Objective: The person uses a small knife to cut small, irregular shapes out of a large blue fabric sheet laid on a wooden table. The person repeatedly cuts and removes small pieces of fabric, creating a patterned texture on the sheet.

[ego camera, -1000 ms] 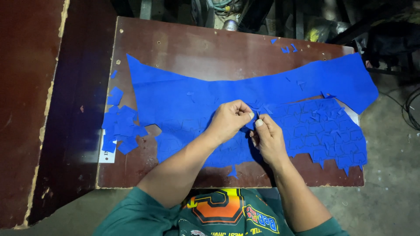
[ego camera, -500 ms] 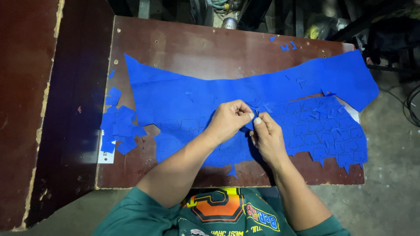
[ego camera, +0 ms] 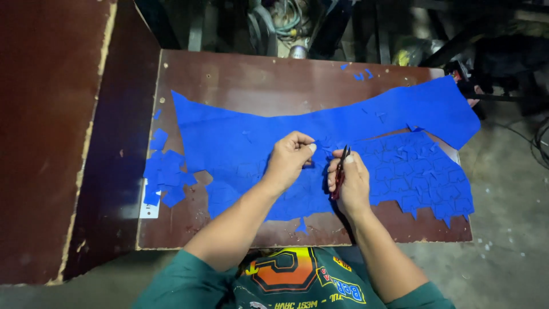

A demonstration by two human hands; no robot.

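A long blue fabric sheet (ego camera: 246,137) scored into small shapes lies across a brown wooden table (ego camera: 240,74). My left hand (ego camera: 289,160) pinches a small piece of the blue fabric near the sheet's middle. My right hand (ego camera: 347,180) is just right of it, closed around small dark red snips (ego camera: 341,166) with the blades pointing up toward the pinched spot. Both hands rest on the fabric.
A pile of several cut blue pieces (ego camera: 166,174) lies at the table's left edge, over a white label (ego camera: 150,209). A few blue scraps (ego camera: 360,74) sit at the far edge. A darker wooden board (ego camera: 51,114) stands at left; cluttered machinery (ego camera: 286,23) lies beyond.
My right hand has drawn slightly away from the left, opening a small gap between them; the snips now show clearly. The camera view shifted a little.
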